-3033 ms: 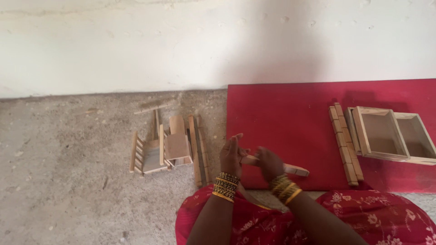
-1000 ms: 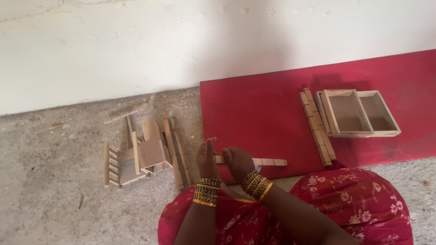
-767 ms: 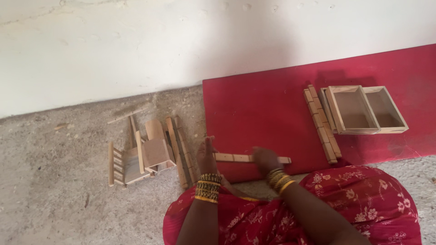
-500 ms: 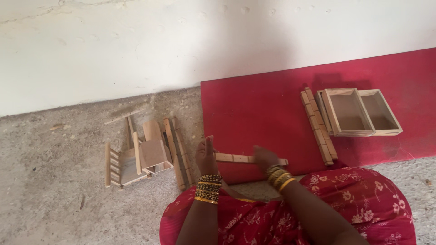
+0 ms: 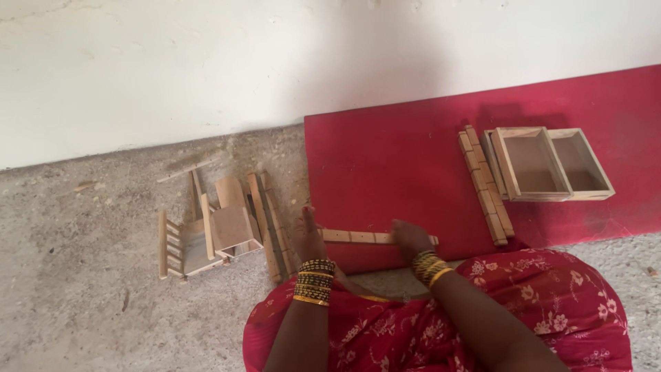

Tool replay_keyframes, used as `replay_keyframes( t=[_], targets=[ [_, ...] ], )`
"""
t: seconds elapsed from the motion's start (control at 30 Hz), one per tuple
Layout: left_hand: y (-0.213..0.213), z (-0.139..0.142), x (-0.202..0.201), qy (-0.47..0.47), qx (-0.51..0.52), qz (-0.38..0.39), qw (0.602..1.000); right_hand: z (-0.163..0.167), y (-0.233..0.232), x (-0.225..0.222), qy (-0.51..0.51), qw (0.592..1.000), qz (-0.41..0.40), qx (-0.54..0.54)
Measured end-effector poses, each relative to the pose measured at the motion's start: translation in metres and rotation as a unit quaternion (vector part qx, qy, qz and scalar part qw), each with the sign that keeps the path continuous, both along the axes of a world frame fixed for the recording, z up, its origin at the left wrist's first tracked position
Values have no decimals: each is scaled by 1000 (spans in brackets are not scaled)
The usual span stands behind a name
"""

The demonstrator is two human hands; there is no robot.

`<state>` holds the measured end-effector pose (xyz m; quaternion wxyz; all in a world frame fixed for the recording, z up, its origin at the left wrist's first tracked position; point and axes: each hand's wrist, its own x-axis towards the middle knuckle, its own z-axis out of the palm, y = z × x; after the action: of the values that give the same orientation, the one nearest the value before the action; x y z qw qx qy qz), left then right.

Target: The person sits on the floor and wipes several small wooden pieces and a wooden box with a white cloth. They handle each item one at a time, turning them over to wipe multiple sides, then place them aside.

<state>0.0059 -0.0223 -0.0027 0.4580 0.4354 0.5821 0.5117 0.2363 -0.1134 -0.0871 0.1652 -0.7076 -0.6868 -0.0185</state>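
Your left hand (image 5: 309, 234) stands on edge at the left end of a notched wooden strip (image 5: 365, 237), which lies flat along the near edge of the red mat (image 5: 399, 165), running left to right in front of you. The left fingers are held together and point away from you, and the strip's left end meets the hand; whether the fingers actually grip the strip or only butt against it you cannot tell from this view. Your right hand (image 5: 409, 238) rests on top of the strip towards its right end, fingers together and curled down over the wood, so that only a short tip of the strip shows beyond the knuckles; whether the fingers close round it or merely press on it is not clear. Between the two hands the middle of the strip lies bare on the mat. Both wrists carry stacks of gold and dark bangles (image 5: 315, 281). To your left, on the grey concrete floor (image 5: 82, 296), sits a cluster of wooden parts (image 5: 213, 231): a small ladder-like frame, a flat square panel and several long slats lying just beside the mat's left edge. Far to your right on the mat, a longer notched strip (image 5: 485, 184) lies at a slant, touching two shallow wooden boxes (image 5: 547, 164) set side by side, well apart from your hands.
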Motion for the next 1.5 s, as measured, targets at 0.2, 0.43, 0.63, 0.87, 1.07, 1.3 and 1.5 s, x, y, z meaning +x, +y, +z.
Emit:
replay_keyframes(
  t=[0.2,0.43,0.63,0.87,1.07,1.3,1.5],
  targets=[
    [-10,19,13,-180,53,-44,981,19,10,-25,52,995,25,79],
    [-15,20,8,-215,37,-120,969,45,17,-59,257,959,-38,-116],
    [-7,16,4,-306,-39,-60,949,-2,-13,12,1,999,-3,44],
    [-5,21,8,-325,-20,-160,932,27,21,-31,47,990,9,-132],
    [-7,3,2,-323,-1,-212,922,55,27,-84,193,981,6,-13],
    [0,7,2,-175,-96,-28,979,-1,-4,-16,210,953,-144,-166],
    [-5,27,16,-315,4,-207,926,15,10,-37,65,995,-3,74]
  ],
)
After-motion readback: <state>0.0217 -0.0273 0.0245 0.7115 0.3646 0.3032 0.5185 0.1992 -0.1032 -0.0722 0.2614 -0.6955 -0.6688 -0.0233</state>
